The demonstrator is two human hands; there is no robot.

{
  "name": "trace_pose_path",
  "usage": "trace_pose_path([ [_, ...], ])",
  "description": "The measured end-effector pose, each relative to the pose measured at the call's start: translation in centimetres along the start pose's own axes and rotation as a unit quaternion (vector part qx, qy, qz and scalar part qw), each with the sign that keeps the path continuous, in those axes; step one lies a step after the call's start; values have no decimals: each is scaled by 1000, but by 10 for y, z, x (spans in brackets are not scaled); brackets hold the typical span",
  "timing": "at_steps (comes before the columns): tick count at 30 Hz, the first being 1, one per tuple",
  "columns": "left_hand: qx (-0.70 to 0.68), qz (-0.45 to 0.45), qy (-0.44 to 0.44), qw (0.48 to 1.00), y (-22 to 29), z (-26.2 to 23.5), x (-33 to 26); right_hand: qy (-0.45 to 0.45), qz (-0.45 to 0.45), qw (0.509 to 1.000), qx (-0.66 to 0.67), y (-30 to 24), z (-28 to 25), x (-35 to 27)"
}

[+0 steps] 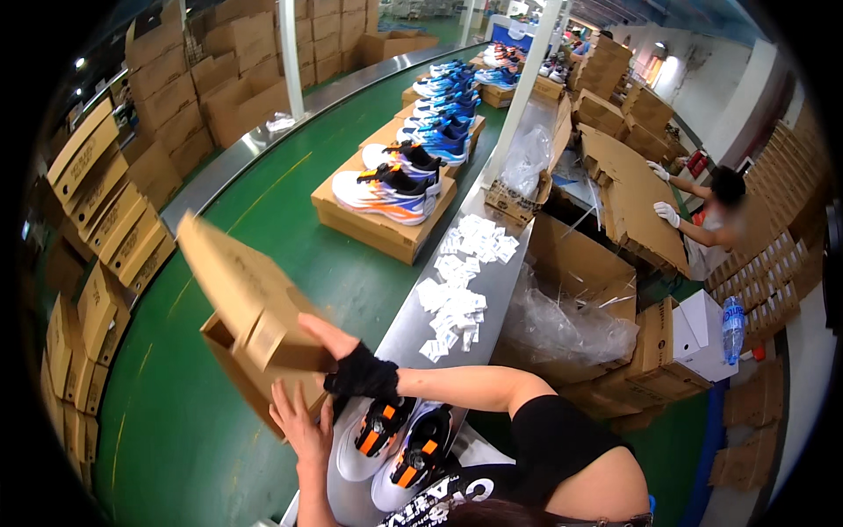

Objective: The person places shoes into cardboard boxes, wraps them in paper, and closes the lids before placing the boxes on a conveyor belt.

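A brown cardboard shoebox (233, 364) sits tilted on the green belt to my left, its lid (241, 281) raised at an angle above the base. At the lid's near end is my right hand (328, 341), with a black band round the wrist; it grips the lid, though some fingers are hidden. My left hand (300, 426) has its fingers spread against the near end of the box. Just right of my hands, a white shoe (364, 443) with black and orange on top lies beside its matching shoe (413, 461) on the metal ledge.
Small white packets (457, 299) lie scattered on the metal ledge. Further along the belt (263, 176), rows of sports shoes (386, 189) stand on shoeboxes. Stacked boxes (101, 193) line the left side. A gloved co-worker (716, 211) handles cardboard at right, beyond an open carton (580, 272) holding plastic.
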State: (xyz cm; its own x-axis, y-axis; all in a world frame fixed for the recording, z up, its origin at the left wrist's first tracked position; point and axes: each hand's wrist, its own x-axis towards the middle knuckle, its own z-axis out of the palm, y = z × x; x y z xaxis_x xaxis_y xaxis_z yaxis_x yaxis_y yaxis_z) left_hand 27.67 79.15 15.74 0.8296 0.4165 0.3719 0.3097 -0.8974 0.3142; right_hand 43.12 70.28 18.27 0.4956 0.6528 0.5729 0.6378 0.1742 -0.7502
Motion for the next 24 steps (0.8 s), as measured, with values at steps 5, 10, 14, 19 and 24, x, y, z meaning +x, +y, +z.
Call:
trace_pose_path([
  [5, 6, -114, -140, 984, -50, 17, -63, 202, 374, 816, 392, 36, -22, -32],
  [10, 8, -123, -94, 988, -57, 0, -69, 67, 304, 943, -118, 123, -83, -113],
  [14, -52, -188, -102, 976, -43, 16, -49, -100, 216, 882, -406, 159, -133, -135],
  [19, -123, -111, 122, 979, -14, -8, -72, -62, 224, 833, -502, 235, -164, -129],
  [24, -135, -386, 286, 867, -45, -55, -171, -72, 170, 905, -383, 217, -149, -125],
])
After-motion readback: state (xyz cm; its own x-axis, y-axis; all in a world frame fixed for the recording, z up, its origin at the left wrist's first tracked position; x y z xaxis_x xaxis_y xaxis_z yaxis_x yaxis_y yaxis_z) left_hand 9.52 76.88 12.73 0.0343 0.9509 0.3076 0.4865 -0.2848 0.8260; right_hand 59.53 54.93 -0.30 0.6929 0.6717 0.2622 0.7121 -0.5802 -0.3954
